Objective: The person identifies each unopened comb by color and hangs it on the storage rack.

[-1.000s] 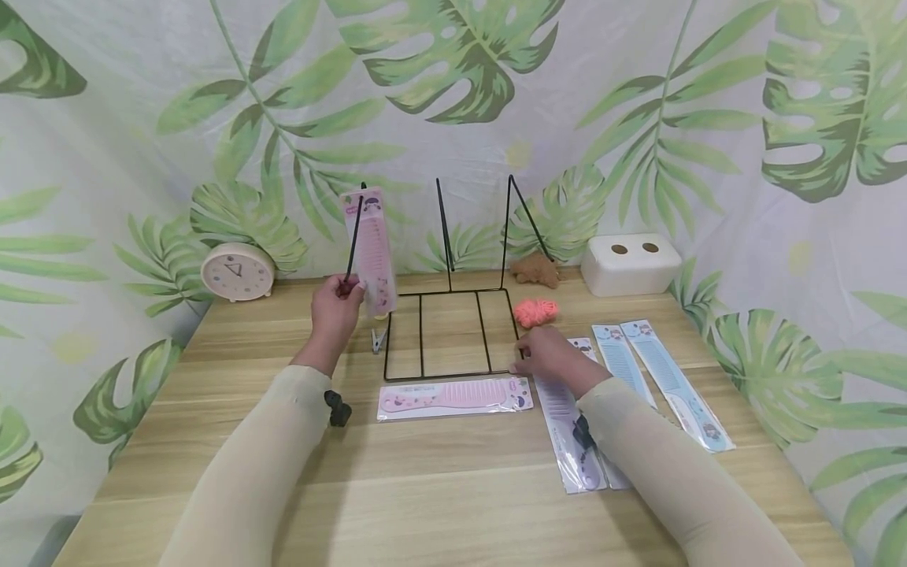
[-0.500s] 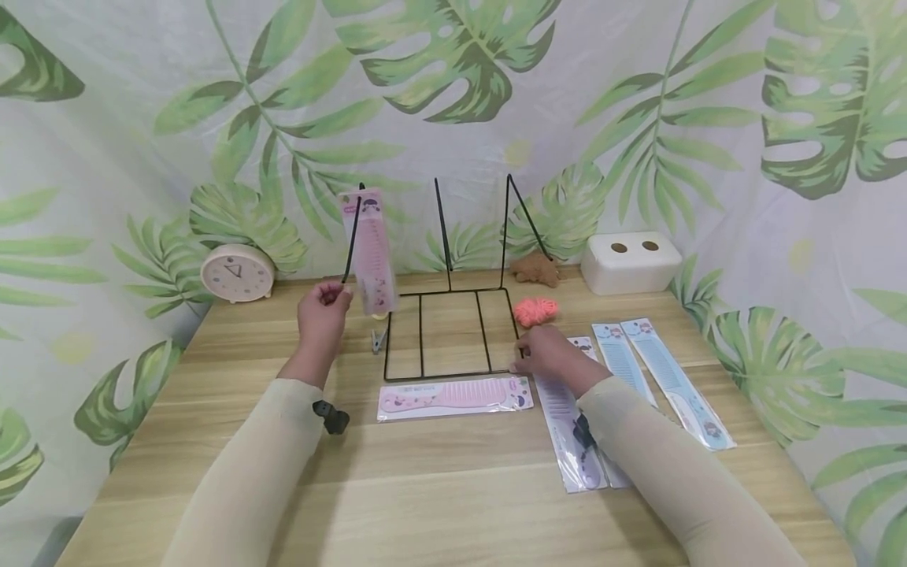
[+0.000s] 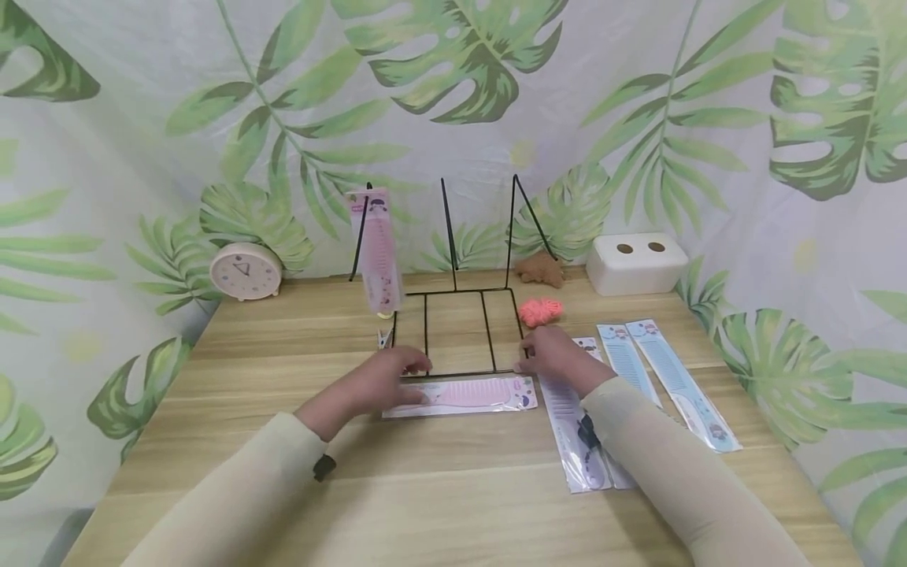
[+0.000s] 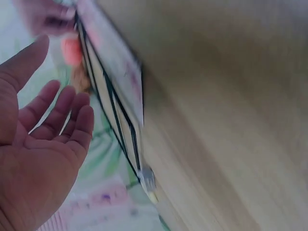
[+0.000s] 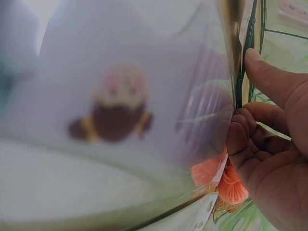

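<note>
The left hand lies low over the wooden table, fingers straight and spread, holding nothing; its fingertips sit at the near left corner of the black wire rack, just above the left end of the pink comb packet that lies flat along the rack's front edge; the left wrist view is blurred, yet it shows an open palm with the fingers loosely extended beside the rack's wires. The right hand rests at the rack's near right corner; in the right wrist view the thumb and curled fingers pinch the thin black wire, so this hand grips the rack; whether the heel of the hand also touches the purple comb packet beneath the forearm is hard to tell. A 2nd pink comb packet hangs upright on the rack's left prong, well above the table. To the right lie 2 blue comb packets side by side, slanting away from the rack; an orange hair tie sits just beyond the right hand; a small clip lies beside the rack's left edge. At the back stand a round clock, a white box with 2 holes and a small brown object; leaf-print cloth surrounds the table.
</note>
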### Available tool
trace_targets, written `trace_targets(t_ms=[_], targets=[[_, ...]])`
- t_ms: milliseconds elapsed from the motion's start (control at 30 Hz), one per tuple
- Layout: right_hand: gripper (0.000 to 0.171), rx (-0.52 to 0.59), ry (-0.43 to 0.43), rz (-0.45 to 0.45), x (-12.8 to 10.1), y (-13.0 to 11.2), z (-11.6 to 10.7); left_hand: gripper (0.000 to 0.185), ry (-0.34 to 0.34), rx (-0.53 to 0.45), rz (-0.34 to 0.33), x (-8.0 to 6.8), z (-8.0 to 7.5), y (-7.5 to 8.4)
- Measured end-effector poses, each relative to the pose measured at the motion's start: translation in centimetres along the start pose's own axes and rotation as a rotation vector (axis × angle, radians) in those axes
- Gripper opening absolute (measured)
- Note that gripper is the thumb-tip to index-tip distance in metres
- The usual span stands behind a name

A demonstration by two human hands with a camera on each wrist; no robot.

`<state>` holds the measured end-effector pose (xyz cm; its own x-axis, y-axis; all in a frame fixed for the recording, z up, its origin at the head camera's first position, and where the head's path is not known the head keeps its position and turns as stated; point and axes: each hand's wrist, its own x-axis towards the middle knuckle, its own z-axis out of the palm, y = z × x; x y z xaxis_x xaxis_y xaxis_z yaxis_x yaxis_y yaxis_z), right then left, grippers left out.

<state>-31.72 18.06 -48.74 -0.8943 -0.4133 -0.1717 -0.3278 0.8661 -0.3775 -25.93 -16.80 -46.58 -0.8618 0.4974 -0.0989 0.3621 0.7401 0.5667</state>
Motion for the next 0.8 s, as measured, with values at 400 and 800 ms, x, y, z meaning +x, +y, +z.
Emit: trace_targets(t_ms=[400,800], targets=[[0.027,-0.020,0.000,-0.025,0.0,0.1,0.3,0.049,-0.067,0.207,0.059,0.7,3.1,0.9],[0.032,-0.018,0.016,-0.033,-0.1,0.0,-0.2,0.056,-0.064,0.219,-0.007,0.7,2.8,1.2]])
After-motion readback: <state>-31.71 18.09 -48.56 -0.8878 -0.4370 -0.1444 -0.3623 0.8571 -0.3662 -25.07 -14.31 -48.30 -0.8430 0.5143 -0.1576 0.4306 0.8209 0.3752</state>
